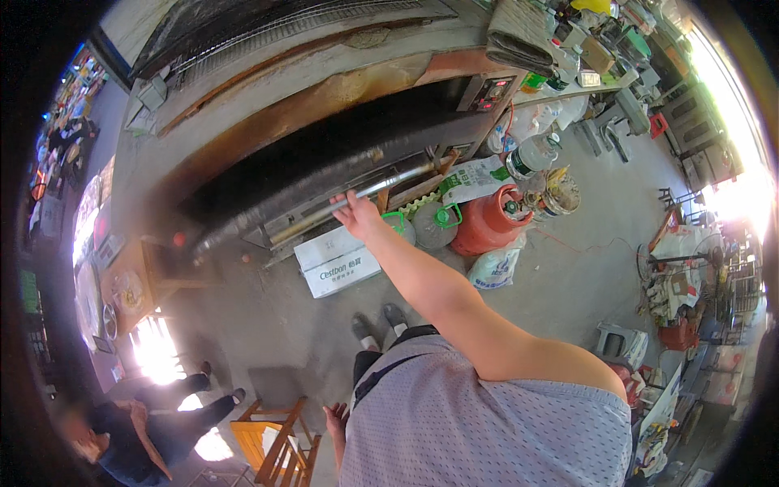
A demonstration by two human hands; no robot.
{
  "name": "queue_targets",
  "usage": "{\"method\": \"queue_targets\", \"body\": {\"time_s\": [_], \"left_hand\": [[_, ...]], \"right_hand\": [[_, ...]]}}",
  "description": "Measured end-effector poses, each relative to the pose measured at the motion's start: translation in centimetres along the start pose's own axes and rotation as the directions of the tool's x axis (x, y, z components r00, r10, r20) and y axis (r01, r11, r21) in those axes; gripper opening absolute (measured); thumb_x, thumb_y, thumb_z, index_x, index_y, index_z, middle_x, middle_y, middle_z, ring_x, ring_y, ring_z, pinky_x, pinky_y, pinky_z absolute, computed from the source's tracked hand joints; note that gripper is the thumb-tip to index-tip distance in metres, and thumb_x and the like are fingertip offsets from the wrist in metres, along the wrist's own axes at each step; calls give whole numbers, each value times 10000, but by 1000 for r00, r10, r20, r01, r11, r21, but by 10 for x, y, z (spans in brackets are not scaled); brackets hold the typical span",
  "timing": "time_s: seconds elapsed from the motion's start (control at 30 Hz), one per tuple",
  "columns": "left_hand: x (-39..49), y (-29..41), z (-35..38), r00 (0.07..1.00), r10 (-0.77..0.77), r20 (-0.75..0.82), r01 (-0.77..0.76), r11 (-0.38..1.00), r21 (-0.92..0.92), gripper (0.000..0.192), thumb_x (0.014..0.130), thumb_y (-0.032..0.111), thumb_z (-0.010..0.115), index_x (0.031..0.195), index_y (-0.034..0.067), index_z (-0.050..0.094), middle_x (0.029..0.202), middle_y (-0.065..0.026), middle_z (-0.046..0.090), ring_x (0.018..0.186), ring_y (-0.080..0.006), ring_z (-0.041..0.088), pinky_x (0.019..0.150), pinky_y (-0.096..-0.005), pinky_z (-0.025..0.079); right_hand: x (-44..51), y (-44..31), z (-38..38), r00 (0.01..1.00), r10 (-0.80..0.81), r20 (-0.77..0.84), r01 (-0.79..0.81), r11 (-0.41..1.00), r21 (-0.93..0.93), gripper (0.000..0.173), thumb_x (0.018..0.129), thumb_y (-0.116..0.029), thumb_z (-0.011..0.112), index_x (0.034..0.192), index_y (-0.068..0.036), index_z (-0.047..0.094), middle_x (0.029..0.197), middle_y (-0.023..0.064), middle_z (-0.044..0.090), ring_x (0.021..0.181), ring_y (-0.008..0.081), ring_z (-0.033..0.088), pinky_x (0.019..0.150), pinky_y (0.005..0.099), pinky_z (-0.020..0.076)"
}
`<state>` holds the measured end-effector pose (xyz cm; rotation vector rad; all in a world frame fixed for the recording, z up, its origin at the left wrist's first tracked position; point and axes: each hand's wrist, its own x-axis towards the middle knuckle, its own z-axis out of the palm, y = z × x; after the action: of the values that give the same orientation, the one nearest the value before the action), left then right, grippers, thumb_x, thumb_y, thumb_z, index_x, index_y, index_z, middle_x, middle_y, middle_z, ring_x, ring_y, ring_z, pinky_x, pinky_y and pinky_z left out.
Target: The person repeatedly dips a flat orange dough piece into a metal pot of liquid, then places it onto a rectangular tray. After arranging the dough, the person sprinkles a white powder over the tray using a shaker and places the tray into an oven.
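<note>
An oven (365, 91) stands before me, its dark opening wide and its front door (292, 189) lowered. Along that door's outer edge runs a long metal handle bar (389, 182). My right hand (356, 216) is on this bar, its fingers around it, near the middle. A control panel with red lit digits (490, 94) sits at the right end of the opening. My left hand (336, 420) hangs low beside my body with its fingers slightly apart and nothing seen in it. The oven's inside is too dark to make out.
Below the door are a cardboard carton (338, 262), water jugs (435, 225) and a red gas cylinder (490, 222). A wooden folding chair (283, 444) stands behind at left, near a seated person (146, 426). A wooden table (131, 280) is at left; a fan (715, 249) stands at right.
</note>
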<state>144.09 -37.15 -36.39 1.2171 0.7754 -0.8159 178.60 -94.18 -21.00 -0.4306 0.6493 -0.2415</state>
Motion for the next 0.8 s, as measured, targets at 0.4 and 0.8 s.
{"method": "queue_targets", "body": {"time_s": [0.4,0.8], "left_hand": [[-24,112,8,962,-119,-244,128,992,22,849,937,710,453,1427,18,413,1284,-174,569,1042,-394,631,778,-445,526],[87,160,103,965,-253,-77,262,875,408,639,952,597,544,1295,60,490,1243,-169,570,929,-348,646,701,-408,542]], "right_hand": [[30,80,-144,977,166,-131,-131,961,242,397,897,103,505,1190,-161,541,1173,28,645,1155,228,603,1087,537,407],[-144,21,-260,836,546,62,175,-159,-972,424,871,-61,594,1292,-103,619,1155,82,699,971,213,655,856,384,531]]}}
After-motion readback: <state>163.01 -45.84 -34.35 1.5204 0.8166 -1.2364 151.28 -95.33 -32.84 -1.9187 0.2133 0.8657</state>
